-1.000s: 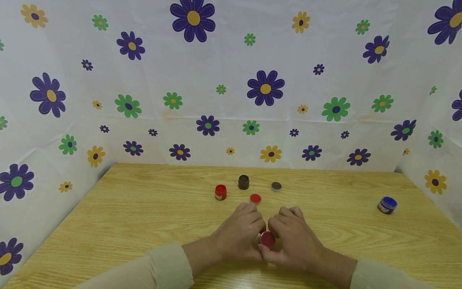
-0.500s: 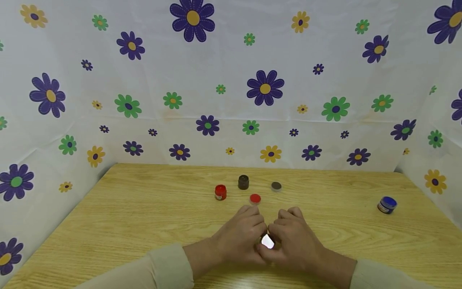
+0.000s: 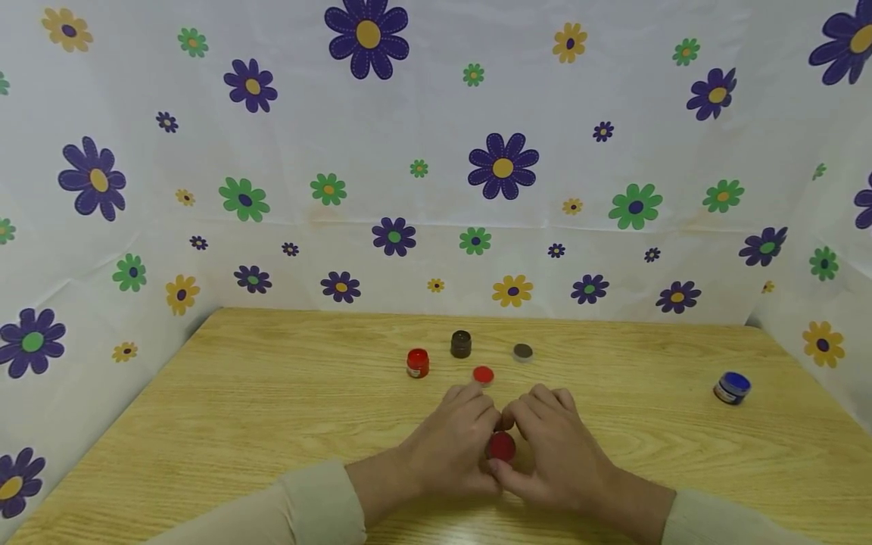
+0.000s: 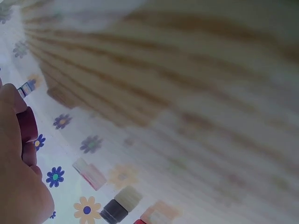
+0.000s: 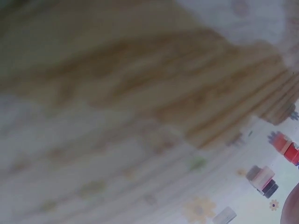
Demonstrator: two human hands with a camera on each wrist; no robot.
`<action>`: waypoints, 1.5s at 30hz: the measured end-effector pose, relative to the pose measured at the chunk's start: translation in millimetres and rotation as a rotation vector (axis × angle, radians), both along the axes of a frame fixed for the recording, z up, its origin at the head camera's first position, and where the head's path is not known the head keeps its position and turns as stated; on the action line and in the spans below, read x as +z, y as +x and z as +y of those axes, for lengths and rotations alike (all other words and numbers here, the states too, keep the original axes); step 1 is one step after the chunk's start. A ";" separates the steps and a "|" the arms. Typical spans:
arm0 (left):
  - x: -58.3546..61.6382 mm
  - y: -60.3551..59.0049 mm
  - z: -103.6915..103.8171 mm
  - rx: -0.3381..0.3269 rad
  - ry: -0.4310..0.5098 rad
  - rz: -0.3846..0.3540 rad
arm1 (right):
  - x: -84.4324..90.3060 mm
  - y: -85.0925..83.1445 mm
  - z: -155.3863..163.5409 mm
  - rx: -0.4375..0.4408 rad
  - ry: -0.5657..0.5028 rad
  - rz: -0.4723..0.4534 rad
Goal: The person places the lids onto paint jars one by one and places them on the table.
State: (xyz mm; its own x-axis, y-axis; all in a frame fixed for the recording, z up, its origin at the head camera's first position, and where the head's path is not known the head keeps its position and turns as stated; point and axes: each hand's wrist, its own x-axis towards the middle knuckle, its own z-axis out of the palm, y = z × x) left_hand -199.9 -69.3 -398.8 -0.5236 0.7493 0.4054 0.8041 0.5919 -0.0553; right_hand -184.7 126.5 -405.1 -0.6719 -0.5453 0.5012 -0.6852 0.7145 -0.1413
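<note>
Both hands meet near the front middle of the wooden table (image 3: 272, 393) in the head view. Between them is a small dark red paint jar (image 3: 502, 446). My left hand (image 3: 470, 433) grips it from the left with curled fingers, and my right hand (image 3: 538, 435) curls round it from the right. Only the jar's round red top shows; the rest is hidden by fingers. In the left wrist view the dark red jar (image 4: 28, 125) sits against my left hand's fingers (image 4: 18, 182). The right wrist view is blurred, with only an edge of my right hand (image 5: 293, 207).
Just beyond the hands lie a loose red lid (image 3: 483, 375) and a brown lid (image 3: 522, 351). An open red jar (image 3: 418, 362) and a brown jar (image 3: 461, 344) stand behind them. A blue jar (image 3: 732, 387) stands far right. Flowered sheets wall in the table's back and sides.
The dark red jar has turned slightly between the hands; a bright glint on it half a second ago is gone. Both hands have stayed in place, fingers shifting a little closer.
</note>
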 end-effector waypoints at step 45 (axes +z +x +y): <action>1.7 -1.4 -1.5 0.034 0.022 0.036 | -0.6 -0.9 -2.6 -0.061 0.033 0.069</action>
State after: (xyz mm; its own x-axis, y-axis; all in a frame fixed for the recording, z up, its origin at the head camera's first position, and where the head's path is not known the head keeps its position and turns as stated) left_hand -201.3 -70.8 -397.1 -0.5334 0.7220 0.4407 0.7811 0.6204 -0.0710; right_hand -185.6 123.9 -405.8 -0.6689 -0.5216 0.5297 -0.6475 0.7588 -0.0706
